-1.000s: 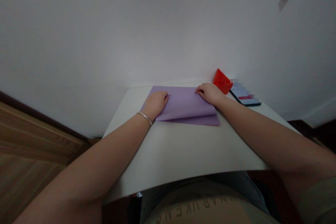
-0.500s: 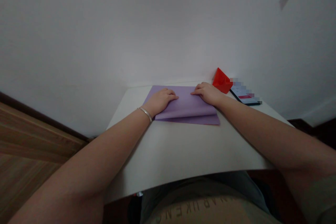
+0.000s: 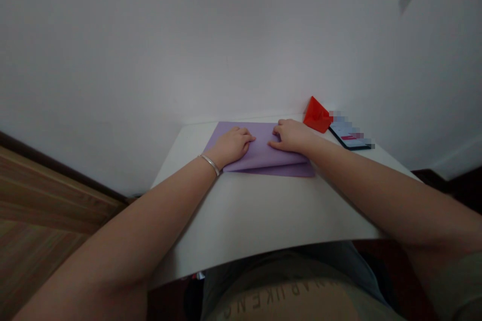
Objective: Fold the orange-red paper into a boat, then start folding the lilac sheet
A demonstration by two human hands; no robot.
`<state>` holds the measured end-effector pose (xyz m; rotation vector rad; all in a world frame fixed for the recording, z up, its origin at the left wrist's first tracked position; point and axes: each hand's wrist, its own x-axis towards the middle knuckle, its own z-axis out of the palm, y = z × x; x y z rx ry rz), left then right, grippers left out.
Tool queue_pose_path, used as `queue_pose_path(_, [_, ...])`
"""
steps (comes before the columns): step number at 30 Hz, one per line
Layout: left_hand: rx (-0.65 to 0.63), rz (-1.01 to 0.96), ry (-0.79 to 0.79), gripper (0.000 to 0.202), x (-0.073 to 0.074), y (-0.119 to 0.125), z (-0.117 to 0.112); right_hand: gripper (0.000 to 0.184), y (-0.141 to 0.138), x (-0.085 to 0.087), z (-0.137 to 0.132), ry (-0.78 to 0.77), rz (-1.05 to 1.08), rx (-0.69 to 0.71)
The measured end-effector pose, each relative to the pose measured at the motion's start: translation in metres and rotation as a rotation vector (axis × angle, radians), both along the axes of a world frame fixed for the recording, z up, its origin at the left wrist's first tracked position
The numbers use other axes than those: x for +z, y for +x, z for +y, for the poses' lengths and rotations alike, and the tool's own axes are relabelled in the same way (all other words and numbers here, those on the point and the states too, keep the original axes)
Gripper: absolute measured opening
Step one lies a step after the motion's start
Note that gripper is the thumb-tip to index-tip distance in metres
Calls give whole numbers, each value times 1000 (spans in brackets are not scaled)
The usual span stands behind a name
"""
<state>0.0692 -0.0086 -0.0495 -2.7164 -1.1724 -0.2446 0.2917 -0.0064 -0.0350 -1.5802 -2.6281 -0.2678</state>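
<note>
A sheet of purple paper (image 3: 259, 153) lies on the white table, its near part folded over so that a second layer shows below at the front right. My left hand (image 3: 233, 144) rests on the paper's left half, fingers stretched out and pressing down. On the right half lies my right hand (image 3: 289, 136), with its thumb apart from its bent fingers. Between the two hands a strip of the purple surface shows. Neither hand pinches an edge of the sheet.
A red folded paper shape (image 3: 317, 116) stands at the back right of the white table (image 3: 263, 215). Beside it lies a phone or tablet (image 3: 348, 135) with a lit screen, partly blurred. A wall rises behind the table; wooden furniture (image 3: 48, 220) is at the left.
My right thumb has spread away from the fingers and toward me, and the right hand has turned slightly. My left hand stays nearly in place on the paper.
</note>
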Motion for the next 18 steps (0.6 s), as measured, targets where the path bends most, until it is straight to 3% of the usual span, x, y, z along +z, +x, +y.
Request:
queue_pose_path(7, [47,10,31,39,-3,2,-7,69,-7,6,-12,-12,-23,-84])
queue_pose_path(18, [69,40,-11,47,-4,4,-16,78,-8,-4,-21,16,-11,-92])
